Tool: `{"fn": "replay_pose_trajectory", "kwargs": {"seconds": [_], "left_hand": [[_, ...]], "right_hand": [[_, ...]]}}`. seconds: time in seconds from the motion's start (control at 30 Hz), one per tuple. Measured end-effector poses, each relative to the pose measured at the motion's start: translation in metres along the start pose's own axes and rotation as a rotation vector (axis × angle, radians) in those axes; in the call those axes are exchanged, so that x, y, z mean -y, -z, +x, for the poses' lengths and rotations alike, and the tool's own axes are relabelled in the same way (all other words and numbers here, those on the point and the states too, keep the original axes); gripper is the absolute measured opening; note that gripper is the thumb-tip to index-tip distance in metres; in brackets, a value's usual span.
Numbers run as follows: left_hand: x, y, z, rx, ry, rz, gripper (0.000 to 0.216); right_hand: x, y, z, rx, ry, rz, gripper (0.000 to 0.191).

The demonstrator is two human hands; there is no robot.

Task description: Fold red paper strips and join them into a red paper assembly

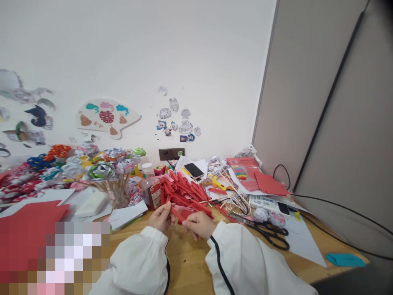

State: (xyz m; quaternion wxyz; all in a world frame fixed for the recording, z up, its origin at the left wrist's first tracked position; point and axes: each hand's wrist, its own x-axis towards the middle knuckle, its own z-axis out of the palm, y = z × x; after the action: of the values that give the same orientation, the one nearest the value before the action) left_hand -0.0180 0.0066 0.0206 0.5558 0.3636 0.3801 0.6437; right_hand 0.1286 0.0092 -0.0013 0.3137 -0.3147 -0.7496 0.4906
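Observation:
Between my two hands runs a narrow red paper strip point(178, 214), held above the wooden table. My left hand point(161, 217) pinches its left end between thumb and fingers. At the other end, my right hand point(198, 225) grips the strip with its fingers curled in. Just behind my hands lies a large heap of red paper strips point(184, 190). A clear bottle with a white cap point(147, 172) stands left of the heap. Beyond the heap, a smartphone point(194, 170) rests on papers.
Black-handled scissors point(270, 235) and a yellow glue gun point(217, 183) lie to the right, among sticks and a beaded string point(239, 204). Crumpled paper flowers point(102, 170) and a cup of sticks point(118, 194) crowd the left. Red paper sheets point(272, 183) lie at the right back.

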Motion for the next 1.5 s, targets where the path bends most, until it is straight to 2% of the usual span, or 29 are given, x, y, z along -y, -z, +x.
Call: {"fn": "replay_pose_trajectory", "kwargs": {"seconds": [0.2,0.4,0.63,0.83,0.93,1.03,1.1,1.23,1.33,1.5], "left_hand": [[-0.003,0.002,0.001,-0.040,-0.022,0.026,0.037],[-0.005,0.006,0.005,-0.024,-0.094,0.075,0.030],[-0.010,0.009,0.006,-0.061,-0.038,0.034,0.032],[-0.007,0.008,0.006,-0.055,-0.053,0.064,0.031],[-0.009,0.012,0.010,-0.074,-0.052,0.051,0.031],[-0.014,0.021,0.017,-0.144,-0.072,-0.002,0.033],[-0.016,0.024,0.019,-0.165,-0.086,0.003,0.032],[-0.012,0.018,0.013,-0.109,-0.093,0.030,0.030],[-0.008,0.009,0.006,-0.067,-0.082,0.064,0.030],[-0.004,0.004,0.006,-0.083,-0.033,0.089,0.032]], "right_hand": [[0.000,-0.002,0.001,0.097,-0.079,0.108,0.035],[-0.002,0.005,0.001,-0.027,-0.018,-0.043,0.034],[0.002,0.004,0.000,0.050,-0.041,0.062,0.031],[0.004,0.007,0.000,-0.064,-0.015,-0.047,0.027],[0.004,0.008,-0.001,-0.049,-0.025,-0.022,0.026],[0.003,0.009,-0.001,-0.013,-0.028,0.032,0.027],[0.001,0.011,-0.001,-0.056,-0.001,0.042,0.029],[0.000,0.012,0.001,-0.135,0.031,0.028,0.030],[0.000,0.006,0.001,-0.076,0.021,-0.026,0.030],[0.000,0.000,0.000,-0.041,0.027,-0.095,0.031]]}}
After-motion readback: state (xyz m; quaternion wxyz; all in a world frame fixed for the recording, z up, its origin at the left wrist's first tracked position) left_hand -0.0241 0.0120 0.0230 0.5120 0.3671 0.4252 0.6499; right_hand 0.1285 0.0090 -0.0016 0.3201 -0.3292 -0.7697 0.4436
